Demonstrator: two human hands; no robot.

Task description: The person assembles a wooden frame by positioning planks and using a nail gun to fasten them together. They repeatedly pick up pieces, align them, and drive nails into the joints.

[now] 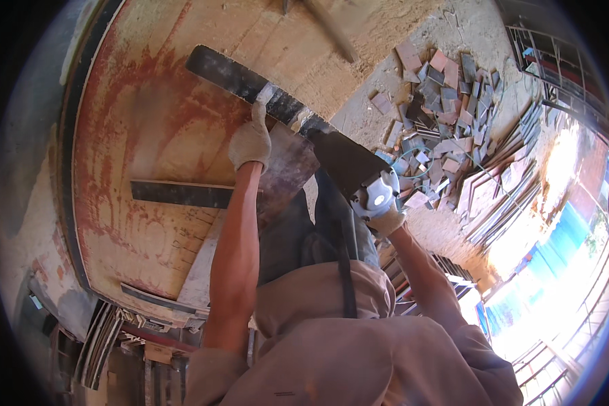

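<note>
My left hand [250, 141], in a pale work glove, is closed at the near edge of a long dark board strip [227, 71], one finger reaching over its face. The strip lies slanting across a big red-stained wooden panel [142, 135]. My right hand [388, 220], also gloved, is wrapped round the light grey handle of a handsaw [348, 161]. Its wide dark blade points up and left, and the narrow tip meets the strip's right end. The glove and handle hide my right fingers. Below my left hand a second dark strip [179, 193] rests on the panel, partly behind my forearm.
A wooden-handled tool [331, 30] lies at the far edge. To the right is a heap of small board offcuts [446, 101] on the dusty ground, with stacked long strips [507, 203] beyond it. Another dark strip [157, 298] lies near the panel's lower left.
</note>
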